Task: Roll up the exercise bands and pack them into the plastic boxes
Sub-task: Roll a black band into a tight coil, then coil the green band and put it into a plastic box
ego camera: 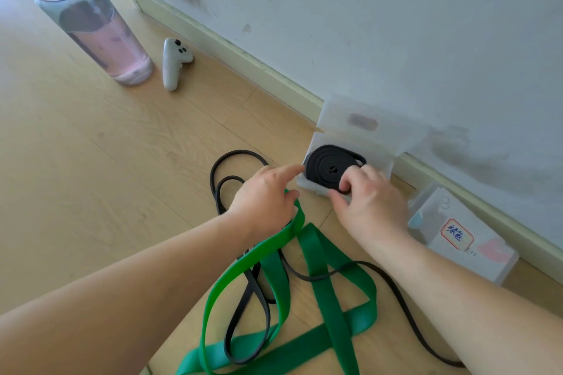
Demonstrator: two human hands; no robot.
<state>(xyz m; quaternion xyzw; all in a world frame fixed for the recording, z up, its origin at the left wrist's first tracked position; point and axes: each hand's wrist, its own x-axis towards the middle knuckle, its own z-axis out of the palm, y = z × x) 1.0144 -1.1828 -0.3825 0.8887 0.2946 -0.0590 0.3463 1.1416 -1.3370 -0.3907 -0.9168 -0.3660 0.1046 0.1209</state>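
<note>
**Two-handed packing stage: recorded condition**

Recorded water bottle (91,24) upright at far left on floor (91,167), white controller (173,62) just beside it. Found loose black band (237,151) looped on floor, crossing green band (323,283). Saw left hand (268,195) with index finger straight, touching near-left corner of open plastic box (374,143); green band raised to palm, grip on it not determinable. Located rolled black band (329,167) inside open plastic box. Noted right hand (368,201) pinching near edge of roll with curled fingers. Logged closed labelled box (469,250) at far right.
</note>
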